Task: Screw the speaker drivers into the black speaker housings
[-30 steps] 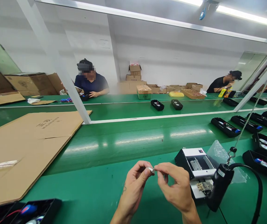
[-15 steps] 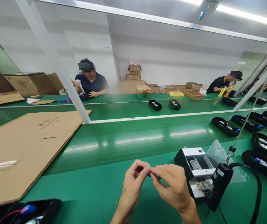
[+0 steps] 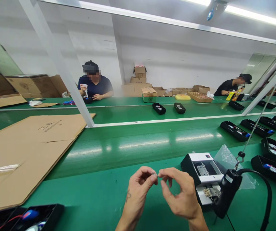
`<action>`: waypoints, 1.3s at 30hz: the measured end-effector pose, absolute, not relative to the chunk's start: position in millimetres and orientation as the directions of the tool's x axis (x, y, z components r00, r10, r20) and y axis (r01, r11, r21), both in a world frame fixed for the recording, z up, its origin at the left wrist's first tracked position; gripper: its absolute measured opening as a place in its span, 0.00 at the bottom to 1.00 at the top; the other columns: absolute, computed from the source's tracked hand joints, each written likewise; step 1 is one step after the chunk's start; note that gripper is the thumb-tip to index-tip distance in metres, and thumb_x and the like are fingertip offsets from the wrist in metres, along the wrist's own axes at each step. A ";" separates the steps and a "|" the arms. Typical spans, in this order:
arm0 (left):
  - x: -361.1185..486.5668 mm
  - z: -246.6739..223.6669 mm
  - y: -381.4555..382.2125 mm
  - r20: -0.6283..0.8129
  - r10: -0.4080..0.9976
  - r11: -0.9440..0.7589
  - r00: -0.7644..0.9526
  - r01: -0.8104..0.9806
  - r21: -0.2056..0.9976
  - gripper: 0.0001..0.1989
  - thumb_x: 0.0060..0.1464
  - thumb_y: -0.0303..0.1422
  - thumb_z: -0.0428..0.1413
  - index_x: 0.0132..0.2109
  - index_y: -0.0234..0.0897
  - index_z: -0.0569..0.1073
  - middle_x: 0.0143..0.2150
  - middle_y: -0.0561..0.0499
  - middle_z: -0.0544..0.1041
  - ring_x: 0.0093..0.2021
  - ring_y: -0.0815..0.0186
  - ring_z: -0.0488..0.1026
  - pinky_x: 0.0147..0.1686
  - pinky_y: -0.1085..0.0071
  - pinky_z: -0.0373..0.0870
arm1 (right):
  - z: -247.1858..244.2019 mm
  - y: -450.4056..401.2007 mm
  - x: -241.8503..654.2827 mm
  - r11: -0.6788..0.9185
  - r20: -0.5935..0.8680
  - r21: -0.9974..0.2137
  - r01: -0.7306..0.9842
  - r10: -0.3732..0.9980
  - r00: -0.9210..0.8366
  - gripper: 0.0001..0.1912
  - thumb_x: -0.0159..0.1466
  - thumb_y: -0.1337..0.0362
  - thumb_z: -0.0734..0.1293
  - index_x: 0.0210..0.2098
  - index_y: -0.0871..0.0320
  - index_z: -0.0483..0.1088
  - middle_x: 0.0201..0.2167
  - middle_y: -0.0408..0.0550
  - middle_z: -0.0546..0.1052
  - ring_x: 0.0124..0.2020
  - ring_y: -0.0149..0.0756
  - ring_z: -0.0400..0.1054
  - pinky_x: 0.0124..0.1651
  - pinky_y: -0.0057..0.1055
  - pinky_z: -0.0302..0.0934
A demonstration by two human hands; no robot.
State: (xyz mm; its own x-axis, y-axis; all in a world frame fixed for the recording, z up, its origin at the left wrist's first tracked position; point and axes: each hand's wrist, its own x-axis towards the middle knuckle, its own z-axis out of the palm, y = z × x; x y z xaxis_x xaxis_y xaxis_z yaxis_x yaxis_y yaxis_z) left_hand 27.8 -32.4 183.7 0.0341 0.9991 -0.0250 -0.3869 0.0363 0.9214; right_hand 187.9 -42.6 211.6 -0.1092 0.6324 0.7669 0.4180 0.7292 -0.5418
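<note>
Above the green bench (image 3: 89,199), my left hand (image 3: 141,186) is pinched on something tiny, too small to name, at the thumb and index tips. Close beside it, my right hand (image 3: 180,192) has its thumb and index finger apart, the index tip almost at the left fingertips. No object shows between the right fingers. To the right of my hands stands a white and black desktop machine (image 3: 206,168) with small metal parts on its front ledge. A black electric screwdriver (image 3: 228,191) hangs from a cable in front of it.
A large flat cardboard sheet (image 3: 63,128) lies at left. A black housing (image 3: 56,211) with wires sits at the lower left; several more black housings (image 3: 234,131) line the right. A clear plastic bag (image 3: 224,157) lies behind the machine. Two co-workers (image 3: 95,85) sit across the conveyor.
My right thumb and index finger have parted, and the hand has drawn slightly away from my left. My left hand stays pinched. Two black housings on the far belt have shifted slightly left.
</note>
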 end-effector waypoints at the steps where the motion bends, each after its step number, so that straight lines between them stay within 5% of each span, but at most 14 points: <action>1: 27.3 184.0 -32.4 -0.025 0.999 0.035 0.030 -0.381 0.924 0.22 0.44 0.49 0.78 0.34 0.36 0.82 0.32 0.50 0.80 0.33 0.65 0.75 0.38 0.71 0.75 | 210.8 -42.6 187.7 0.736 0.753 -0.560 0.379 0.644 -0.138 0.15 0.66 0.73 0.70 0.51 0.54 0.76 0.37 0.45 0.85 0.27 0.32 0.77 0.29 0.27 0.71; 6: 24.3 186.7 -32.2 0.004 1.000 -0.005 -0.004 -0.343 0.939 0.23 0.51 0.53 0.74 0.33 0.37 0.82 0.31 0.51 0.80 0.35 0.65 0.75 0.40 0.73 0.75 | 203.6 -38.4 184.0 0.683 0.698 -0.671 0.291 0.713 -0.065 0.08 0.70 0.71 0.72 0.43 0.53 0.83 0.35 0.46 0.87 0.33 0.35 0.81 0.37 0.26 0.77; 12: 22.4 185.3 -34.8 0.035 0.999 -0.019 0.040 -0.348 0.937 0.22 0.55 0.54 0.71 0.34 0.37 0.82 0.30 0.50 0.80 0.33 0.64 0.74 0.38 0.71 0.75 | 204.8 -38.4 187.0 0.507 0.497 -0.855 0.110 0.861 -0.106 0.08 0.71 0.60 0.74 0.38 0.54 0.86 0.29 0.47 0.84 0.25 0.34 0.76 0.28 0.26 0.74; 29: 22.5 186.2 -35.9 0.108 0.994 -0.099 0.004 -0.349 0.932 0.16 0.53 0.47 0.74 0.36 0.39 0.85 0.34 0.49 0.84 0.35 0.63 0.80 0.40 0.72 0.80 | 200.9 -39.1 190.7 0.514 0.514 -0.858 -0.001 0.857 -0.040 0.10 0.67 0.70 0.74 0.45 0.52 0.84 0.34 0.46 0.85 0.27 0.34 0.78 0.30 0.27 0.73; 31: 23.8 188.0 -36.8 0.113 0.994 -0.109 -0.010 -0.358 0.927 0.17 0.54 0.48 0.74 0.36 0.38 0.85 0.35 0.48 0.85 0.35 0.63 0.81 0.40 0.71 0.81 | 199.2 -40.8 195.0 0.578 0.578 -0.815 0.020 0.816 -0.026 0.09 0.69 0.70 0.68 0.37 0.54 0.81 0.34 0.48 0.84 0.29 0.35 0.77 0.33 0.29 0.72; 34: 25.8 190.6 -38.0 0.124 0.992 -0.121 -0.015 -0.372 0.920 0.18 0.56 0.48 0.72 0.36 0.37 0.84 0.37 0.46 0.86 0.34 0.64 0.81 0.40 0.71 0.83 | 193.8 -42.5 201.6 0.619 0.619 -0.786 -0.006 0.786 0.003 0.18 0.68 0.68 0.62 0.21 0.55 0.64 0.19 0.42 0.72 0.21 0.31 0.65 0.27 0.29 0.58; 36: 26.5 190.7 -38.5 0.125 0.992 -0.125 -0.024 -0.364 0.923 0.17 0.57 0.48 0.72 0.37 0.37 0.84 0.39 0.45 0.86 0.35 0.64 0.83 0.41 0.71 0.84 | 190.6 -42.4 203.3 0.587 0.587 -0.809 0.009 0.809 -0.027 0.20 0.68 0.65 0.59 0.19 0.54 0.55 0.14 0.39 0.62 0.18 0.30 0.55 0.24 0.29 0.49; 39: 26.7 187.4 -39.4 0.125 0.991 -0.132 -0.044 -0.347 0.928 0.18 0.57 0.48 0.72 0.38 0.37 0.84 0.42 0.44 0.87 0.39 0.61 0.86 0.44 0.69 0.86 | 189.7 -41.5 200.8 0.546 0.535 -0.830 0.112 0.837 -0.114 0.20 0.69 0.63 0.57 0.21 0.54 0.53 0.15 0.38 0.59 0.18 0.30 0.54 0.25 0.30 0.46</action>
